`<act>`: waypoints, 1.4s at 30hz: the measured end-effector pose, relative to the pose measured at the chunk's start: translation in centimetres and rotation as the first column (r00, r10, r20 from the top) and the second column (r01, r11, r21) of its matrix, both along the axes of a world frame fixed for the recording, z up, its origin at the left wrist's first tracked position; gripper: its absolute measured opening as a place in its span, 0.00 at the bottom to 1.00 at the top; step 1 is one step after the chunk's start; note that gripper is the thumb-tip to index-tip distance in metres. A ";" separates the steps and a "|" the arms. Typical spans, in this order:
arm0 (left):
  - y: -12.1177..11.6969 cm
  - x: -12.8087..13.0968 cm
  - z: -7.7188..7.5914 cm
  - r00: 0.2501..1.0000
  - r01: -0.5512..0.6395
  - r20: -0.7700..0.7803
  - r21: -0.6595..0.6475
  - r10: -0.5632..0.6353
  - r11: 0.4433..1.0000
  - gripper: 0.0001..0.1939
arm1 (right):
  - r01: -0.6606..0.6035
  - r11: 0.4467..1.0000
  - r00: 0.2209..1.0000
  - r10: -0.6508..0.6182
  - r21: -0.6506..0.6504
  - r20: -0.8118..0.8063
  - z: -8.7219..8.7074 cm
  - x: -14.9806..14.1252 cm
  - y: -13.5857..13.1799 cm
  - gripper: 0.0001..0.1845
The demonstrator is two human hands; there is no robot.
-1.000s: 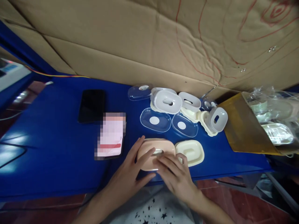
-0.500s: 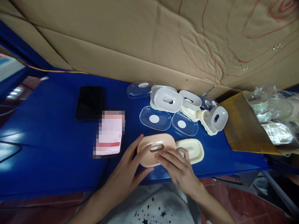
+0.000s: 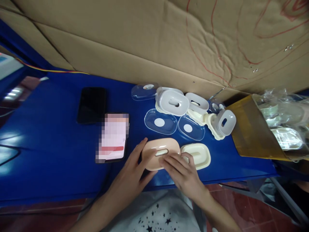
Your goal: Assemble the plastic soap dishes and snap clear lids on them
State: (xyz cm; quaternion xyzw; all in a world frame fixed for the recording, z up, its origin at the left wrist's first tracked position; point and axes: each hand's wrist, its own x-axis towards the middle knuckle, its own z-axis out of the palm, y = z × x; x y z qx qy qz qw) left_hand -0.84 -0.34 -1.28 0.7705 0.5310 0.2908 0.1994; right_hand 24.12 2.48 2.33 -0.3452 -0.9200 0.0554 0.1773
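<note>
A peach oval plastic tray [image 3: 158, 146] with a slot in its middle lies near the front edge of the blue table [image 3: 48, 154]. My left hand [image 3: 134, 175] grips its left end, fingers and thumb curled round the rim. My right hand [image 3: 182, 174] lies over its right side with fingers pressed on top. A cream oval tray [image 3: 196, 156] sits just right of the peach one, touching my right fingers.
Two clear lids [image 3: 160, 122] with white stickers lie behind the peach tray, with white and cream trays [image 3: 173, 102] further back. A lit phone [image 3: 112, 137] and a dark phone [image 3: 91, 104] lie at left. A cardboard wall [image 3: 145, 42] stands behind; a brown box [image 3: 251, 132] with bagged parts at right.
Both hands stay on the peach tray, which shifted slightly away from me. The view moved a little.
</note>
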 end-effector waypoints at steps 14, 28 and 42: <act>-0.4 -0.4 0.7 0.981 -0.080 0.172 -0.061 0.090 0.995 0.35 | 0.229 0.973 0.972 -0.229 0.009 0.049 2.5 9.6 9.9 0.12; -1.6 0.3 2.6 0.999 0.030 -0.051 0.306 -0.015 0.951 0.48 | -0.192 0.575 0.855 -0.300 -0.796 -0.423 6.3 2.5 6.2 0.22; 0.8 -0.1 1.0 0.988 -0.115 0.107 0.032 0.111 0.993 0.35 | -0.157 0.969 0.987 0.151 -0.190 -0.048 2.8 3.9 6.2 0.27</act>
